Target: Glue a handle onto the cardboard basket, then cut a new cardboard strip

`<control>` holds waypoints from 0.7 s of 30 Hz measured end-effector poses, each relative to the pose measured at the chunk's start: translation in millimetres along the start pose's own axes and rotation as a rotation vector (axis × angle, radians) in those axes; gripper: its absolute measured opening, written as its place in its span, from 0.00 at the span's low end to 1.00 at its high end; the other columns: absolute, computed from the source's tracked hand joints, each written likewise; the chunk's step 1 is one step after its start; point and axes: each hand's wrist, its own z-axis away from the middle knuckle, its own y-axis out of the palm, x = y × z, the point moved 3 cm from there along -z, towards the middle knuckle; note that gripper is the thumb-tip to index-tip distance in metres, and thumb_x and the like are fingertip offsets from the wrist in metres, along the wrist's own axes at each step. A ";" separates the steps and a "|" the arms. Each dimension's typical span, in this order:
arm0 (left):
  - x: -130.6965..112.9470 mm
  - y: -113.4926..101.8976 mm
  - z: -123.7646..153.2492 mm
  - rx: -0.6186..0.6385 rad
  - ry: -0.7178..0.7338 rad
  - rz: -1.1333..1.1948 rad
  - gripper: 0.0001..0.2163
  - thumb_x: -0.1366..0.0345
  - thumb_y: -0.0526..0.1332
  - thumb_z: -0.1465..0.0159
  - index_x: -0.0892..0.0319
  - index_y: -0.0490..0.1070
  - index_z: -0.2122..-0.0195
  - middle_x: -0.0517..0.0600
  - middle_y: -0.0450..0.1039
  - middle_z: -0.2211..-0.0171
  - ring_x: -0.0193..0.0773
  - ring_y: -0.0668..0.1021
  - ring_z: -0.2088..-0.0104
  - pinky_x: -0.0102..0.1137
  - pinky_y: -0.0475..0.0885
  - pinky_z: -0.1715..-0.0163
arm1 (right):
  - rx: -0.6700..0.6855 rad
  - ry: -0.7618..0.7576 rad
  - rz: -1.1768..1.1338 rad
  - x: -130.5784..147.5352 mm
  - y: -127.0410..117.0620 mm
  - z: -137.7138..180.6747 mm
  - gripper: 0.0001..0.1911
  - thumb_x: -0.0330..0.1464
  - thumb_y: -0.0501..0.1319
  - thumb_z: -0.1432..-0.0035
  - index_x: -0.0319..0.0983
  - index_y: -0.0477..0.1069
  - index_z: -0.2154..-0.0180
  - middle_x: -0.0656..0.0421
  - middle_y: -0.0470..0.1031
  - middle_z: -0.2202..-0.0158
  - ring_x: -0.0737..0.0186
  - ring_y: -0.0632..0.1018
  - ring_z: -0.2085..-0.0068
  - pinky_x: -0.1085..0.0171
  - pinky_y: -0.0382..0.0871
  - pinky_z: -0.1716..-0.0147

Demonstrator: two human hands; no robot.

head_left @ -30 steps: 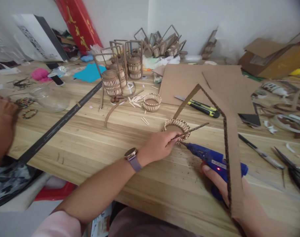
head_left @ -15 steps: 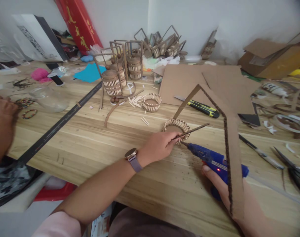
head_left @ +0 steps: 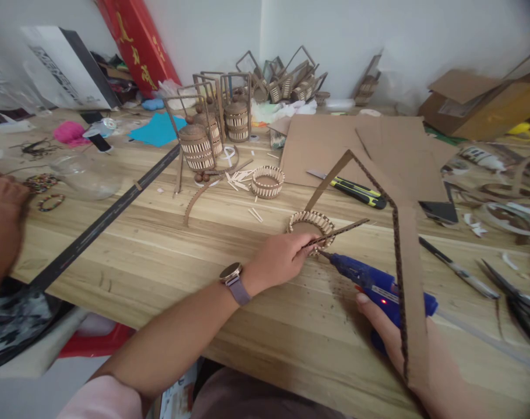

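My left hand [head_left: 286, 256], a watch on its wrist, is closed at the near side of a small round basket [head_left: 313, 220] walled with short wooden sticks. Its fingers pinch a thin cardboard strip [head_left: 343, 231] that points out to the right. My right hand [head_left: 391, 337] grips a blue glue gun [head_left: 361, 276] with a red light lit. The nozzle sits at the basket's near edge, close to my left fingertips. A bent cardboard strip [head_left: 410, 279] rises from behind the basket, folds over and comes down in front of the gun, partly hiding it and my right hand.
A second stick ring [head_left: 268, 191] and loose sticks [head_left: 239, 179] lie farther back. A utility knife [head_left: 361, 192] rests by a cardboard sheet [head_left: 317, 139]. Scissors [head_left: 516, 302] lie at right. Finished lidded baskets [head_left: 196, 148] stand behind. Another person's hand [head_left: 3, 227] rests at left.
The view has shifted very slightly. Both hands, the glue gun and the basket keep practically the same positions.
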 end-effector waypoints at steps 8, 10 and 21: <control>0.1 0.3 -0.9 -0.002 -0.002 0.006 0.11 0.68 0.52 0.27 0.60 0.73 0.53 0.51 0.79 0.64 0.42 0.80 0.65 0.33 0.71 0.64 | -0.050 0.047 -0.005 -3.3 5.0 10.4 0.17 0.49 0.60 0.49 0.45 0.78 0.66 0.53 0.83 0.63 0.43 0.81 0.56 0.56 0.78 0.60; -0.2 0.5 -0.6 0.001 -0.005 -0.001 0.11 0.68 0.52 0.27 0.59 0.73 0.53 0.51 0.79 0.64 0.42 0.80 0.64 0.32 0.71 0.63 | -0.090 0.059 0.022 -5.3 5.7 13.7 0.18 0.49 0.58 0.46 0.45 0.78 0.64 0.54 0.83 0.62 0.42 0.81 0.55 0.56 0.77 0.58; -1.2 -2.1 -0.3 0.013 -0.003 -0.059 0.12 0.72 0.54 0.29 0.59 0.72 0.48 0.52 0.80 0.53 0.44 0.81 0.55 0.36 0.74 0.55 | -0.130 -0.158 0.183 -29.4 6.9 12.4 0.16 0.45 0.58 0.43 0.44 0.80 0.63 0.52 0.83 0.61 0.44 0.82 0.54 0.54 0.78 0.57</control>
